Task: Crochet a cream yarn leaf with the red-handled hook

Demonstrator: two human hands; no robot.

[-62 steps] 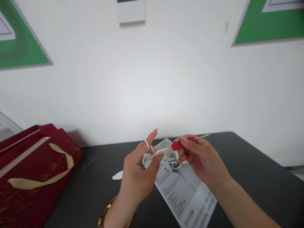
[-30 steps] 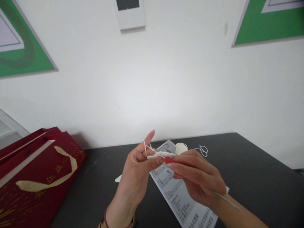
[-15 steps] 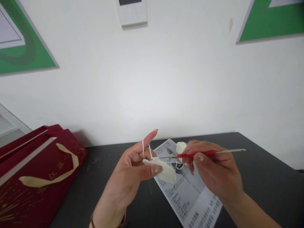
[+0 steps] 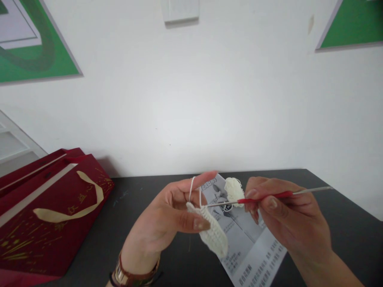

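Between the thumb and fingers of my left hand (image 4: 176, 213) is a white crocheted piece (image 4: 214, 236), its free end hanging down to the right. White yarn (image 4: 192, 187) loops over my raised left index finger and runs down to the top edge of the piece. My right hand (image 4: 287, 215) pinches a crochet hook (image 4: 266, 197) by its red grip. The hook's metal shaft points left, and its tip meets the upper edge of the crochet near the yarn. Behind the hook lies a small ball of white yarn (image 4: 233, 189).
Under my hands, a printed pattern sheet (image 4: 243, 243) lies on the black table (image 4: 131, 207). Dark red gift bags (image 4: 68, 199) with a cream ribbon handle occupy the left side. A white wall (image 4: 191, 103) with green-framed panels rises behind the table.
Both hands have shifted to the right in view, still holding the piece and the hook. The crocheted piece now hangs more steeply downward. More of the yarn ball shows.
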